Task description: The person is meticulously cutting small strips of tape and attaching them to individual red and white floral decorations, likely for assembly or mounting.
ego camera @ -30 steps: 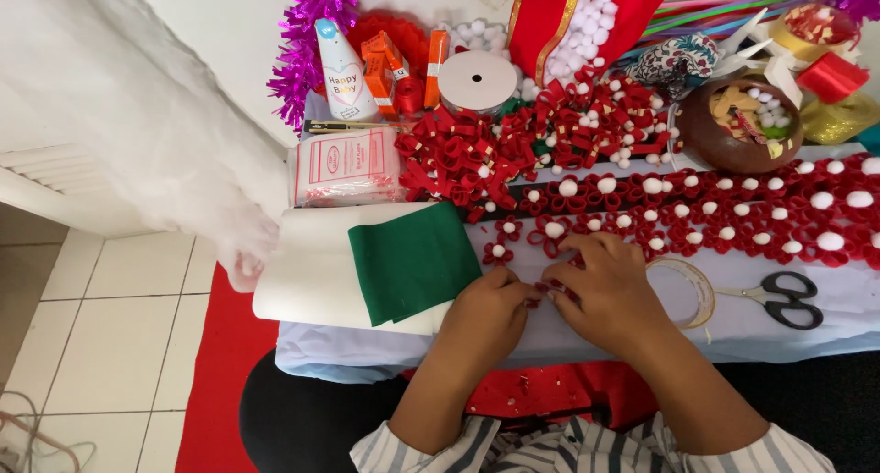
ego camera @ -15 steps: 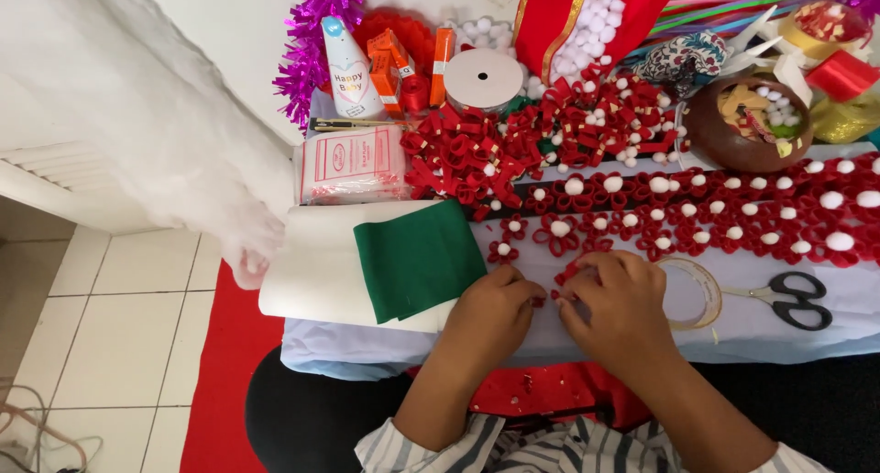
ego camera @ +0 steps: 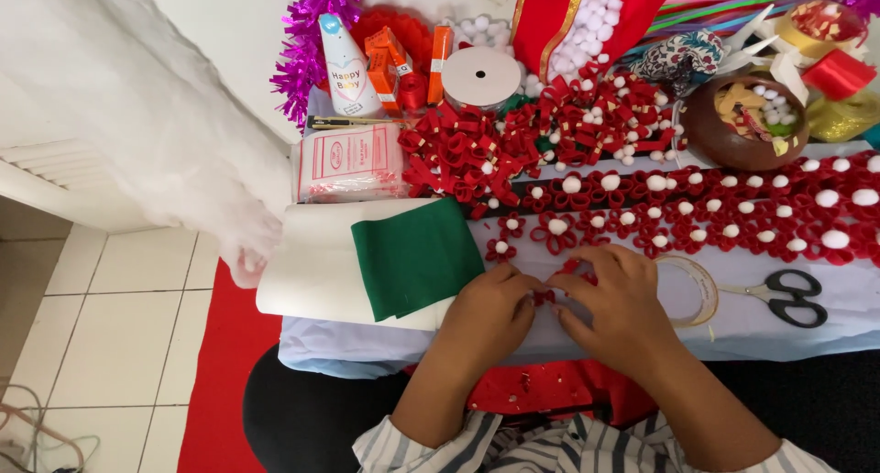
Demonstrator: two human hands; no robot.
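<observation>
Head view, I note a small red ribbon flower piece (ego camera: pixel 547 296) on the worktop (ego camera: pixel 587 331) front edge, pinched between both sets of fingers. Left hand (ego camera: pixel 490 310) closes from its left, right hand (ego camera: pixel 616 308) from its right, equally near. Long axis unclear. Green felt (ego camera: pixel 417 258) lies left, tape ring (ego camera: pixel 698 288) and scissors (ego camera: pixel 790 296) right.

Red piece (ego camera: pixel 547 296) mostly hidden between both hands (tape roll (ego camera: pixel 704 290) half covered)
</observation>
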